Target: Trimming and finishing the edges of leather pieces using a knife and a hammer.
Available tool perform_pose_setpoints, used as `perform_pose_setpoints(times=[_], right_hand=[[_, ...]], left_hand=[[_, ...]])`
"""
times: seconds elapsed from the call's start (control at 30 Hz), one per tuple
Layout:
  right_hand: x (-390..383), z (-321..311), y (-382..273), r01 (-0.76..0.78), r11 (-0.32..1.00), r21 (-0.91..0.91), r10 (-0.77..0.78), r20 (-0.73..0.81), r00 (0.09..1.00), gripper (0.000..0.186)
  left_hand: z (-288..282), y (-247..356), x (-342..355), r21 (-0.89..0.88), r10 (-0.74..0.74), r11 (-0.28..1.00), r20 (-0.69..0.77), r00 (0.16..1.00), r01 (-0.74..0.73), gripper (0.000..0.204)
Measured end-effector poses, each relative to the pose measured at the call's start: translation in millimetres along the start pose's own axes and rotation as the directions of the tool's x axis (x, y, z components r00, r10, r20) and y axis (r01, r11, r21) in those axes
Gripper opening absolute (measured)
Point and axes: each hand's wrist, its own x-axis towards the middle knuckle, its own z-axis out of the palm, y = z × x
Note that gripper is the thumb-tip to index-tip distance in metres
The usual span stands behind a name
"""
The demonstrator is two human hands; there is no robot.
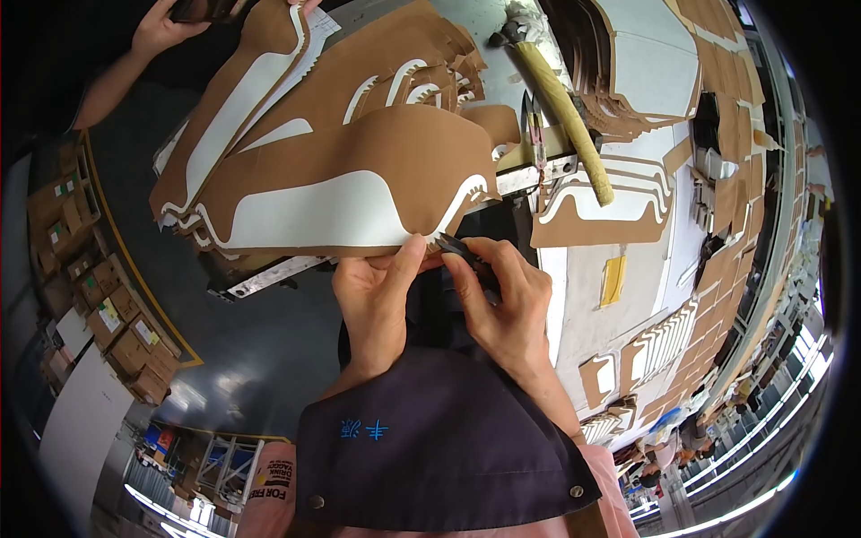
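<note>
A brown leather-like panel (pixel 359 148) with white patches lies on top of a stack of similar panels at the table's near edge. My left hand (pixel 377 300) pinches its near edge, thumb on top and fingers beneath. In my right hand (pixel 507 300), just to the right, is a small black pointed tool (pixel 473 260); its exact kind is partly hidden by my fingers. The tool's tip meets the panel's edge where a notched white strip (pixel 462 204) curves down. My two hands are close together but apart.
Behind the panel lie more brown pieces (pixel 395 45). A yellow rod (pixel 565 121) and a slim pointed hand tool (pixel 537 134) rest to the right, near stacked panels (pixel 601 231). At far left, another person's hand (pixel 161 31) holds a dark object. Cardboard boxes (pixel 108 314) stand along the left.
</note>
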Motion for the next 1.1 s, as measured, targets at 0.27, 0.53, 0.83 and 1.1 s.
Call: perform_pose_setpoints(times=[0.27, 0.53, 0.83, 1.1], right_hand=[[1.2, -1.9, 0.6, -0.079, 0.995, 0.062, 0.078, 0.032, 0.996, 0.013], [2.3, -5.9, 8.6, -0.009, 0.999, -0.036, 0.012, 0.06, 0.998, 0.013], [2.4, -21.1, 18.1, -0.425, 0.766, 0.483, 0.535, -0.113, 0.837, 0.017], [14.9, -4.3, 9.2, -0.538, 0.51, 0.671, 0.556, 0.221, 0.802, 0.01]], left_hand=[[-0.7, -7.2, 0.7, -0.04, 0.005, 0.999, -0.02, 1.0, -0.006, 0.018], [4.1, -9.8, -2.0, 0.07, 0.046, 0.997, -0.08, 0.996, -0.04, 0.018], [11.3, -5.9, -0.9, 0.014, -0.042, 0.999, -0.034, 0.999, 0.043, 0.02], [15.3, -18.8, 0.0, -0.164, -0.078, 0.982, 0.077, 0.994, 0.09, 0.019]])
